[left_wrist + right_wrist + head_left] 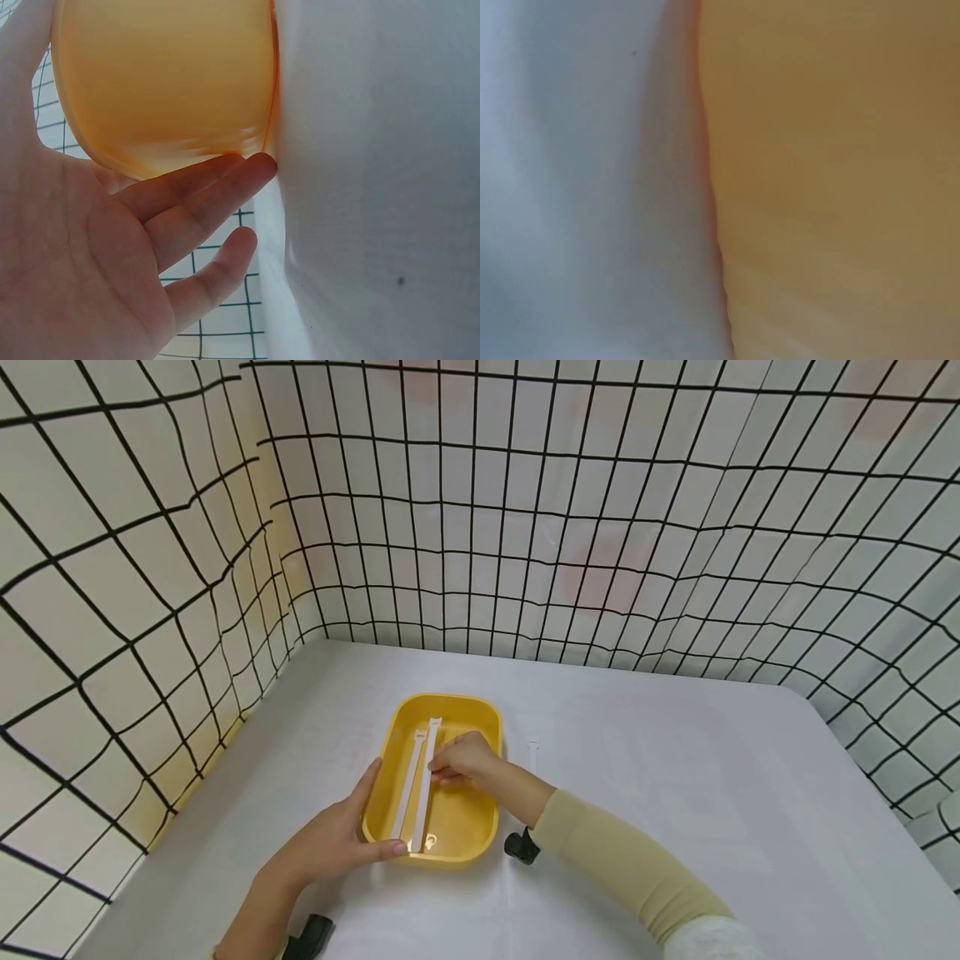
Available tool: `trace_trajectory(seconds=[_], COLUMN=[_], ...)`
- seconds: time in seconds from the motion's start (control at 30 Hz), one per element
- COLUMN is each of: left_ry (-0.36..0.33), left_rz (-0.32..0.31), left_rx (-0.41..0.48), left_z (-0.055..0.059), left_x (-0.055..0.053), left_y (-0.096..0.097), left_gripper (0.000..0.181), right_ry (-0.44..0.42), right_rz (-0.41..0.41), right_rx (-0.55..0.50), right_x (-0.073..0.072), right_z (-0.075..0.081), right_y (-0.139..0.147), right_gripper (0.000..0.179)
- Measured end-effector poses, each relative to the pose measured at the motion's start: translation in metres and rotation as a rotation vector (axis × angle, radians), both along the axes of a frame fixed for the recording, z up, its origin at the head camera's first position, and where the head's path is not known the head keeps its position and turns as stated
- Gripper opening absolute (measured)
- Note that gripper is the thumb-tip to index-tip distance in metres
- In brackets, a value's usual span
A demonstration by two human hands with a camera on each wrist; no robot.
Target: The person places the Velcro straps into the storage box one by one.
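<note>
A yellow plastic tray (465, 839) stands on the white table. Two long white strap-like strips lie lengthwise inside it: the left strip (407, 789) and, right beside it, a slightly longer strip (423, 806), both with a wider, notched far end. Reaching in over the right rim, my right hand (467, 756) pinches the longer strip at its upper middle; the right wrist view shows only the tray's blurred outer wall (840, 150). My left hand (330, 839) spans the near left corner, thumb on the near rim, its nearly straight fingers (202, 202) against the outer wall.
Another white strip (533, 756) lies on the table to the right of the tray, partly behind my right forearm. Black wire mesh (480, 514) borders the table at the back and both sides. Dark wrist-worn devices (522, 846) sit under both wrists.
</note>
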State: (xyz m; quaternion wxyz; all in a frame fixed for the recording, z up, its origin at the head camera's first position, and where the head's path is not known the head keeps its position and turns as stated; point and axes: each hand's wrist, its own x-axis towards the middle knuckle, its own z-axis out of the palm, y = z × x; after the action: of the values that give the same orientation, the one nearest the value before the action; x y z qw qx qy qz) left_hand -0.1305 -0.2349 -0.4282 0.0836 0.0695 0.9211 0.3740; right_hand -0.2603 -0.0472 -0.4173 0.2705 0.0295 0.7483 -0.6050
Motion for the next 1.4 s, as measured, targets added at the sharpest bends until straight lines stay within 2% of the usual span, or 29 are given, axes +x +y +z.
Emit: trace_trajectory(seconds=[0.47, 1.17, 1.4], left_ry=[-0.003, -0.005, 0.000], left_rz=[0.005, 0.013, 0.011], left_rx=[0.002, 0.012, 0.009], left_z=[0.0005, 0.0004, 0.0005], left_x=[0.0007, 0.0013, 0.0007], left_y=[-0.0004, 0.0002, 0.0003], left_gripper=[0.116, 0.118, 0.117], right_ry=[-0.062, -0.050, -0.037], right_rz=[-0.019, -0.036, -0.022], right_rx=[0.054, 0.169, 0.175], right_x=[0.0001, 0.0032, 0.0038], right_z=[-0.0063, -0.0082, -0.0081], right_y=[-0.0064, -0.0097, -0.0090], right_gripper=[0.008, 0.007, 0.007])
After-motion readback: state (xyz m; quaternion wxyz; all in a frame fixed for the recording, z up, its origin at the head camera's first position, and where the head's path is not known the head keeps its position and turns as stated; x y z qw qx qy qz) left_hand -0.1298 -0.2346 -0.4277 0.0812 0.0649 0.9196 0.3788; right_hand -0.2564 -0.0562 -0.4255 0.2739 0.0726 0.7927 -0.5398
